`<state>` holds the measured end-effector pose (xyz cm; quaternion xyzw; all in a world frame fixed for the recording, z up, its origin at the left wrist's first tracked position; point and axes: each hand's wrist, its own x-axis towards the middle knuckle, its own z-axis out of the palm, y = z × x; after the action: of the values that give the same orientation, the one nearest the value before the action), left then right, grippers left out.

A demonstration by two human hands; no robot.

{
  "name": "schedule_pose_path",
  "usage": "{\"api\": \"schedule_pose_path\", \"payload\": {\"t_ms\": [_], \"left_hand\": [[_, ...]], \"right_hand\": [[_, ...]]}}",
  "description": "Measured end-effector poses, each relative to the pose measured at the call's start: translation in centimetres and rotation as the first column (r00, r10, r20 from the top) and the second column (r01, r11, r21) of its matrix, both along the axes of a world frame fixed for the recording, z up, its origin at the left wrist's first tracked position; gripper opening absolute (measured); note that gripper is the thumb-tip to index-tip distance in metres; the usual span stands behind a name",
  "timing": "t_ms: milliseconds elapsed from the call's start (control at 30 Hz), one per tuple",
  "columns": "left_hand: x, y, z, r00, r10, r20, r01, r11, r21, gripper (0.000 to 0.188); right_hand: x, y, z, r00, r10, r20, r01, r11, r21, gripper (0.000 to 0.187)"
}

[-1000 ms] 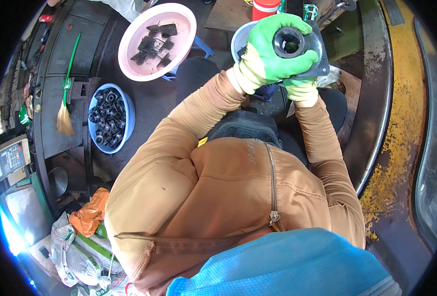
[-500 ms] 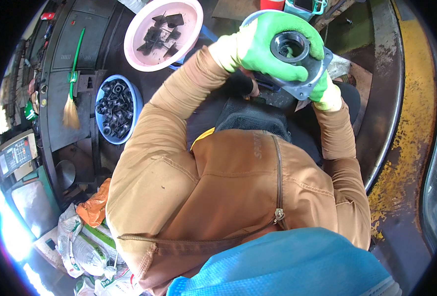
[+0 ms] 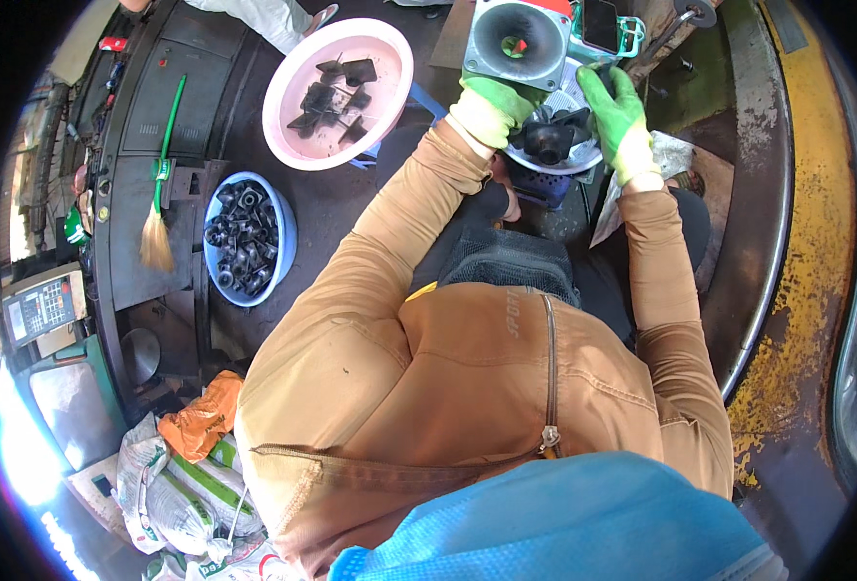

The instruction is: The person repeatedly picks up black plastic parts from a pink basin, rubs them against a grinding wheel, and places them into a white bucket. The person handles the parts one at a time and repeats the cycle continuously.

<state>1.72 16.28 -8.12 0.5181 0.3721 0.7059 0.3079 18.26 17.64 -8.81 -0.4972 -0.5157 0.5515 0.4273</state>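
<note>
My left hand, in a green-coated glove, grips a black speaker horn by its lower side. The horn's square flange and round flared mouth face up toward me. To the right, my gloved right hand is over the edge of a white basin, thumb and fingers spread apart. Something dark shows between its fingertips; whether they touch it I cannot tell. Black moulded parts lie in the basin below the horn. The basin stands on a dark purple crate.
A pink basin with dark plastic pieces and a blue basin full of black parts stand at left. A teal basket holding a phone is behind the right hand. A rusty yellow machine edge borders the right.
The horn has turned from throat end up to mouth up and moved farther away in my left hand. My right hand has come off it and is over the white basin.
</note>
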Motion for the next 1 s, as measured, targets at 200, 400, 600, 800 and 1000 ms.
{"api": "schedule_pose_path", "payload": {"t_ms": [200, 400, 600, 800, 1000], "left_hand": [[1.0, 0.1, -2.5, 0.941, -0.213, 0.261, 0.247, 0.963, -0.104, 0.045], [2.0, -0.7, -3.1, 0.876, -0.289, 0.385, 0.353, 0.930, -0.104, 0.042], [0.4, -2.0, -3.2, 0.870, -0.118, -0.478, 0.080, 0.992, -0.099, 0.036], [-0.6, -1.8, -2.8, 0.938, -0.001, -0.348, -0.063, 0.983, -0.171, 0.025], [1.5, -1.9, -0.3, 0.869, -0.259, 0.423, 0.378, 0.897, -0.227, 0.040]], "right_hand": [[0.7, 0.0, -0.5, 0.971, 0.051, -0.232, -0.050, 0.999, 0.011, 0.039], [0.1, -0.2, -0.6, 0.960, 0.067, -0.272, -0.083, 0.995, -0.047, 0.038], [0.1, -0.3, -1.6, 0.923, 0.067, -0.378, 0.008, 0.981, 0.192, 0.041], [-0.3, -1.0, -1.5, 0.887, 0.045, -0.460, 0.035, 0.986, 0.163, 0.028], [0.2, -0.8, -1.6, 0.543, 0.083, -0.835, -0.334, 0.934, -0.124, 0.023]]}}
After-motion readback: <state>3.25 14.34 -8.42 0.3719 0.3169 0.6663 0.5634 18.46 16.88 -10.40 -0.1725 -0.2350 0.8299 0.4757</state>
